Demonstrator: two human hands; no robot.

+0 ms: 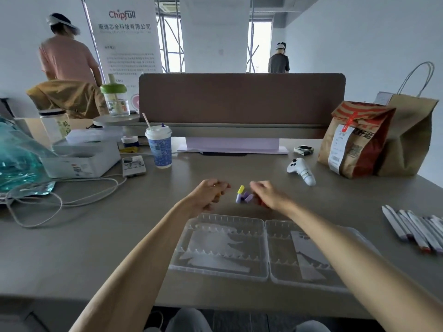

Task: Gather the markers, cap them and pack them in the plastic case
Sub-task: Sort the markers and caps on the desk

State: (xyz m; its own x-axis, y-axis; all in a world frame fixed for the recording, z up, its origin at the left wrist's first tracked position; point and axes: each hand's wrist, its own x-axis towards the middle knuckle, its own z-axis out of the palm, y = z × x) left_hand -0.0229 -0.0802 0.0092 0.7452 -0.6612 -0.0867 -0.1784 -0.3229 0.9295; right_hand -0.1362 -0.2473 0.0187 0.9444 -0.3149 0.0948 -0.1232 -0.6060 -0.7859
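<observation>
Hands: left point(211, 193) and right point(266, 194), fingers curled either side of loose caps point(243, 195), yellow and purple; grip cannot be told.
Plastic case point(266, 250): open flat, nearest, under the forearms.
Markers point(412, 230): white-barrelled row, right, well apart from the case.
Table point(96, 236): grey; white controller point(302, 172), blue cup point(159, 147), paper bags point(354, 140) further back.
Brown divider point(239, 99); white-walled room, windows beyond.
</observation>
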